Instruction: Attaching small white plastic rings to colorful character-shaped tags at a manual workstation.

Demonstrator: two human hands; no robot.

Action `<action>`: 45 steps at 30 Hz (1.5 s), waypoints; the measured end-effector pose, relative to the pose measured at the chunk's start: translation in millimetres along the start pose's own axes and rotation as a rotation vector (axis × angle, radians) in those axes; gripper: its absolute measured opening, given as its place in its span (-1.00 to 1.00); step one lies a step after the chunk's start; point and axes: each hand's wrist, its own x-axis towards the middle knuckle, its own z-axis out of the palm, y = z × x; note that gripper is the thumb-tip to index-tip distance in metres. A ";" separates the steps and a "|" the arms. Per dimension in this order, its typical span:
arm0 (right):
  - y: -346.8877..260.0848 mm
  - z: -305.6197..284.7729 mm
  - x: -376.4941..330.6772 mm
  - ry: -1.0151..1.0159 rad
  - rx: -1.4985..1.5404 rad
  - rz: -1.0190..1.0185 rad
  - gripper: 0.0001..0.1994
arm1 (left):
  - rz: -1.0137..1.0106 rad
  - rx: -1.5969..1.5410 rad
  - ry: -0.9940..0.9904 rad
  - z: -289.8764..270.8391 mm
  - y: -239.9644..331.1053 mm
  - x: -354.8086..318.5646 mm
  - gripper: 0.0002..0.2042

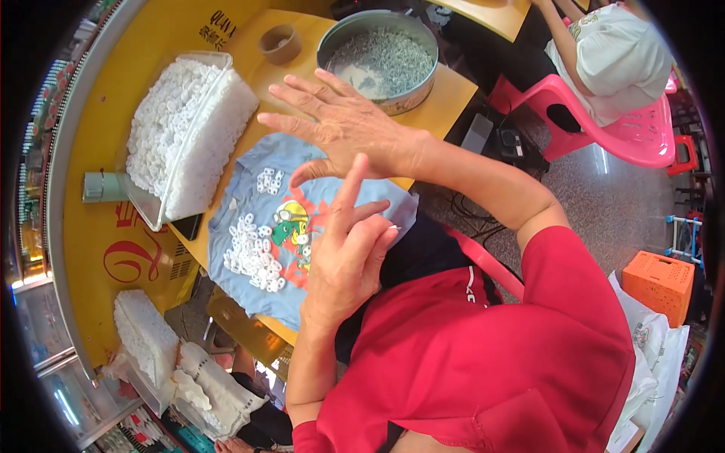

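Note:
My right hand is held out over the table with its fingers spread and nothing in them. Just below it, my left hand has its index finger raised, while the thumb and other fingers pinch a tiny white piece, too small to make out fully. Beneath both hands lies a light blue cloth with a cartoon print. On it rest a pile of small white oval plastic pieces with holes and a smaller group of the same pieces.
A transparent box heaped with white pieces stands on the yellow table. Farther back are a round metal tin of small metal parts and a brown bowl. Another person sits on a pink chair; an orange crate is at right.

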 end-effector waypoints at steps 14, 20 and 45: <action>8.7 -9.8 -1.7 -0.048 0.108 0.051 -0.14 | -0.123 -0.013 0.033 -1.4 3.7 24.8 -0.95; 14.4 -7.9 0.1 -0.067 0.154 0.069 -0.13 | -0.067 -0.069 0.101 4.0 -6.9 33.6 -0.81; 1.7 2.8 -15.0 -0.094 0.215 -0.017 -0.59 | -0.253 -0.273 0.124 -9.5 -20.2 -5.4 -0.82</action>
